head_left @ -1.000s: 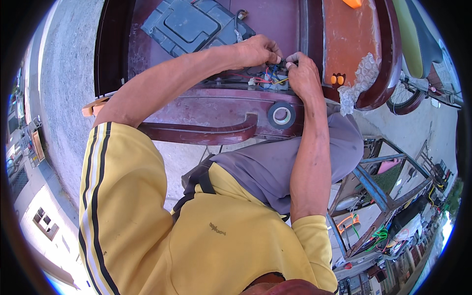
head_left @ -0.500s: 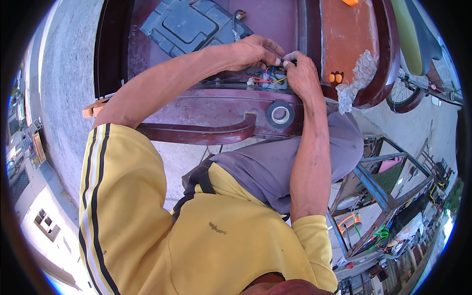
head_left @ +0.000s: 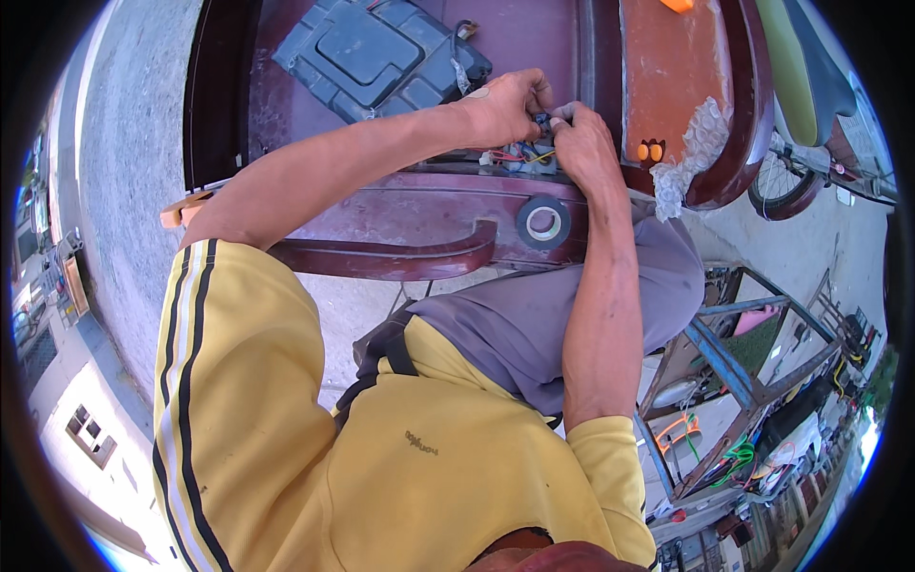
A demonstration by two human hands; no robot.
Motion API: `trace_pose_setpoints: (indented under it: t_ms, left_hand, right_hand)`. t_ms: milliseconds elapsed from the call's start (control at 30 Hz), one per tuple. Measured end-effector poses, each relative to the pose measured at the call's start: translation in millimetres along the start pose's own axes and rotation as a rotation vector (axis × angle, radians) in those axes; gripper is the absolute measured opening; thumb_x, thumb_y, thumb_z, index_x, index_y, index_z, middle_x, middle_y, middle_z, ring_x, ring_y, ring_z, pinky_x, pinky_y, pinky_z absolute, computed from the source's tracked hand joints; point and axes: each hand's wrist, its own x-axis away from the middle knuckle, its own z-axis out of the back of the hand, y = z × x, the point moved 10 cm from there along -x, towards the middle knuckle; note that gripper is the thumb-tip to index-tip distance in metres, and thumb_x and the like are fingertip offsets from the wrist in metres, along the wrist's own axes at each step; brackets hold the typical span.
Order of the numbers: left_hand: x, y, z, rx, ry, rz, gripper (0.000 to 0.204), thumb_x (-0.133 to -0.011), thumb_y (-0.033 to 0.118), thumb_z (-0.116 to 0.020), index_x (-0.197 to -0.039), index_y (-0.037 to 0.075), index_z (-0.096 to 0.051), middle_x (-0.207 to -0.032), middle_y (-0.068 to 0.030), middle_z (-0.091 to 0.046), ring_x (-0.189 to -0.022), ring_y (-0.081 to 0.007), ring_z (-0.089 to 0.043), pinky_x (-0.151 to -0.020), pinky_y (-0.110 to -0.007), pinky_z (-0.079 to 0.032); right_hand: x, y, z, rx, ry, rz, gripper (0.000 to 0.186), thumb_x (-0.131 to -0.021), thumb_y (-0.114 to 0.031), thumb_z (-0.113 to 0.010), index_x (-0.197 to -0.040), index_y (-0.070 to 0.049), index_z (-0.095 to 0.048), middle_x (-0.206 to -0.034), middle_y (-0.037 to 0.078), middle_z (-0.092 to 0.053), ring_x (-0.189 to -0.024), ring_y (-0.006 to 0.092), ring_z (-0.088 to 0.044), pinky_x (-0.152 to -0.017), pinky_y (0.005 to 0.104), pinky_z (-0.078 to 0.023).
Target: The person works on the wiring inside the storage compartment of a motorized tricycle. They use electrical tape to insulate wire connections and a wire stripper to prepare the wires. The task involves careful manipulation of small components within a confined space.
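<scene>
My left hand (head_left: pixel 510 105) and my right hand (head_left: pixel 583 141) meet over the near side of a maroon metal vehicle body (head_left: pixel 410 205). Both are closed, fingertips pinching a small dark piece of wiring (head_left: pixel 543 122) between them; its exact shape is partly covered by the fingers. Just below the fingertips, a bundle of thin red, blue and yellow wires (head_left: pixel 519 154) with pale connectors comes out of an opening in the body. A roll of black tape (head_left: pixel 525 227) lies flat on the maroon ledge beside my right wrist.
A dark blue-grey plastic cover (head_left: pixel 367 52) lies beyond my left forearm. Crumpled clear plastic wrap (head_left: pixel 701 148) and orange reflectors (head_left: pixel 651 150) sit at the right. A metal frame (head_left: pixel 729 357) with cables and tools stands on the right; a bicycle wheel (head_left: pixel 786 181) is farther off.
My left hand has turned at the wrist, its fingers curling more steeply down at the dark wiring. The coloured wires have shifted slightly. My right hand stays nearly in place.
</scene>
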Motion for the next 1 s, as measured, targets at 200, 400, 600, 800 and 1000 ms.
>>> trace_pose_setpoints:
  t_ms: [200,400,600,800,1000]
  left_hand:
    - [1.1,-2.6,0.5,-0.073,0.025,-0.050,0.030,-0.081,0.004,-0.074,-0.108,0.002,-0.060,-0.088,-0.0093,-0.069,-0.082,-0.0210,-0.068,-0.077,-0.035,-0.055]
    - [24.7,46.3,14.0,-0.497,0.160,-0.384,0.018,-0.086,0.009,-0.070,-0.104,0.006,-0.066,-0.105,-0.0102,-0.066,-0.090,-0.0315,-0.069,-0.081,-0.041,-0.055]
    - [26.7,48.4,16.7,-0.309,0.148,-0.474,0.012,-0.087,0.003,-0.067,-0.100,0.004,-0.067,-0.115,-0.0080,-0.059,-0.091,-0.0254,-0.066,-0.080,-0.036,-0.055]
    - [19.5,18.9,22.1,0.009,0.167,-0.263,0.009,-0.087,0.007,-0.070,-0.095,0.003,-0.069,-0.108,-0.0024,-0.061,-0.083,-0.0135,-0.060,-0.073,-0.028,-0.050]
    - [22.5,-25.0,16.2,0.501,0.163,0.332,0.010,-0.086,0.013,-0.074,-0.095,0.009,-0.073,-0.083,0.0007,-0.065,-0.065,-0.0073,-0.053,-0.053,-0.023,-0.038]
  right_hand:
    - [0.4,-2.0,-1.5,0.003,-0.027,-0.009,0.031,-0.094,-0.017,-0.058,-0.113,0.005,-0.068,-0.115,0.031,-0.067,-0.115,0.0438,-0.062,-0.098,0.0475,-0.048]
    - [-1.4,-0.2,-2.0,0.015,-0.013,0.016,0.031,-0.094,-0.017,-0.056,-0.111,0.005,-0.068,-0.114,0.031,-0.067,-0.115,0.0450,-0.062,-0.099,0.0482,-0.047]
    - [-1.6,-0.1,-1.9,0.023,-0.006,0.003,0.031,-0.094,-0.018,-0.056,-0.110,0.005,-0.068,-0.114,0.031,-0.067,-0.114,0.0450,-0.062,-0.098,0.0486,-0.048]
    - [-1.0,-0.8,-2.7,0.018,-0.010,0.006,0.031,-0.093,-0.018,-0.056,-0.110,0.004,-0.069,-0.115,0.030,-0.067,-0.113,0.0440,-0.063,-0.097,0.0479,-0.048]
    - [-3.2,3.4,-4.1,-0.032,0.005,0.020,0.029,-0.093,-0.018,-0.059,-0.111,0.002,-0.069,-0.113,0.027,-0.069,-0.111,0.0416,-0.065,-0.095,0.0464,-0.049]
